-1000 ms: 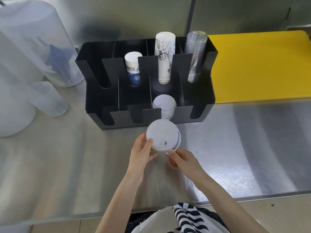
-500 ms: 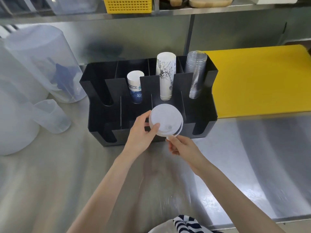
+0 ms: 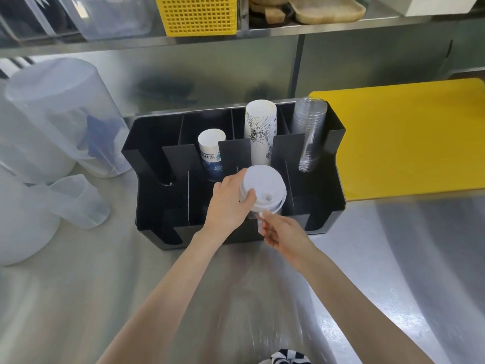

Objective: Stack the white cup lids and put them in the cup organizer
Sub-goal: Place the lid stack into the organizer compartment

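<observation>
A stack of white cup lids point(image 3: 263, 186) is held over the front middle compartment of the black cup organizer point(image 3: 154, 195). My left hand point(image 3: 228, 203) grips the stack from its left side, thumb on the top lid. My right hand point(image 3: 280, 232) holds the stack's lower near edge with its fingertips. The top lid shows a small sip hole. The lids that lay in that compartment earlier are hidden beneath the held stack.
The organizer's back row holds a short printed paper cup stack point(image 3: 211, 153), a tall white printed cup stack point(image 3: 259, 132) and clear plastic cups point(image 3: 309, 132). A yellow cutting board point(image 3: 409, 137) lies to the right. Translucent pitchers point(image 3: 60, 122) and a measuring cup point(image 3: 76, 200) stand left.
Both hands have carried the lid stack forward from the counter in front of the organizer to above its front middle compartment. The camera has tilted up, which brings the shelf into view.
</observation>
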A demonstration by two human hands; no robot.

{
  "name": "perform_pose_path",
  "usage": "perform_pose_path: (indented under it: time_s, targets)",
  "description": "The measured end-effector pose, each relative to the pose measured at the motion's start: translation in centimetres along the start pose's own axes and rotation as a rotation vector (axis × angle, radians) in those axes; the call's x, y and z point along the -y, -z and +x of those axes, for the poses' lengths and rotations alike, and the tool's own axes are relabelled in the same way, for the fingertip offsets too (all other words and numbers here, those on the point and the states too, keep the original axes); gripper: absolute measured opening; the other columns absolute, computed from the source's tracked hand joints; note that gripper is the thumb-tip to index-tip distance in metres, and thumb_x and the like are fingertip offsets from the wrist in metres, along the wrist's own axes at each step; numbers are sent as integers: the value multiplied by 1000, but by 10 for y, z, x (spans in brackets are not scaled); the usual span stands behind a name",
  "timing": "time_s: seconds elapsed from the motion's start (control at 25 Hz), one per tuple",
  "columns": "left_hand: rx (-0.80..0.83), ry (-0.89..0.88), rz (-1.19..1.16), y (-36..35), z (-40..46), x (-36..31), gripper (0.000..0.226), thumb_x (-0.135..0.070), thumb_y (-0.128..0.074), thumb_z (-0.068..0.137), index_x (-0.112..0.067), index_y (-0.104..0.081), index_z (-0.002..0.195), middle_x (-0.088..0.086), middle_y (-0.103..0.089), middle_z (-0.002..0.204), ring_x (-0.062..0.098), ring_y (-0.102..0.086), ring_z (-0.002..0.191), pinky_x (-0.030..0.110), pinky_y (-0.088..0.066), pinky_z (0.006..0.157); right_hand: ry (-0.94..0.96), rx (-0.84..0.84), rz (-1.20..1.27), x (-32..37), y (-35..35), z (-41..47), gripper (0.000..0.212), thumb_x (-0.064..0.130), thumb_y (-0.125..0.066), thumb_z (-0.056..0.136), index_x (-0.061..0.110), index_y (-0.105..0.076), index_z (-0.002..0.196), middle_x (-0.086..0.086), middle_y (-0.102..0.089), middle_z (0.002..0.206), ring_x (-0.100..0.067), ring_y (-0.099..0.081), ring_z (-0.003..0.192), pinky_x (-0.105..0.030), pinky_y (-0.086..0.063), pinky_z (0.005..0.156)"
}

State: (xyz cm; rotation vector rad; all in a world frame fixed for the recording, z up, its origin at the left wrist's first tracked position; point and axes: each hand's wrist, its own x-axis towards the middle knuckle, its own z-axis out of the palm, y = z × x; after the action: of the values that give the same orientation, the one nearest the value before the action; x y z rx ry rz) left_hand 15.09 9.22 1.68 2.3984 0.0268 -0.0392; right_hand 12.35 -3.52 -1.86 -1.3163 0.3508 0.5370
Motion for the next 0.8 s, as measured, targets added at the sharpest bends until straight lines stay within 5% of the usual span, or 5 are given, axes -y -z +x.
perform_pose_path:
  time_s: [0.44,0.8]
  targets:
    - [73,-80,468,-17,4,3,50,-21,-32,94,-16,-22,143,7,-42,142,30,-42,117,40,-39,93,-104,-111,-59,-14,7,9,20,27,-54,88,16,-63,75,3,-60,73,-8,-57,68,-21,-46,68]
    - [260,-43,672,-25,9,3,55,-29,-32,95,-11,-14,144,11,-29,147,35,-46,120,43,-40,95,-153,-157,-189,-26,8,20,28,27,-50,90,7,-65,103,5,-60,71,-6,-56,64,-20,-43,62]
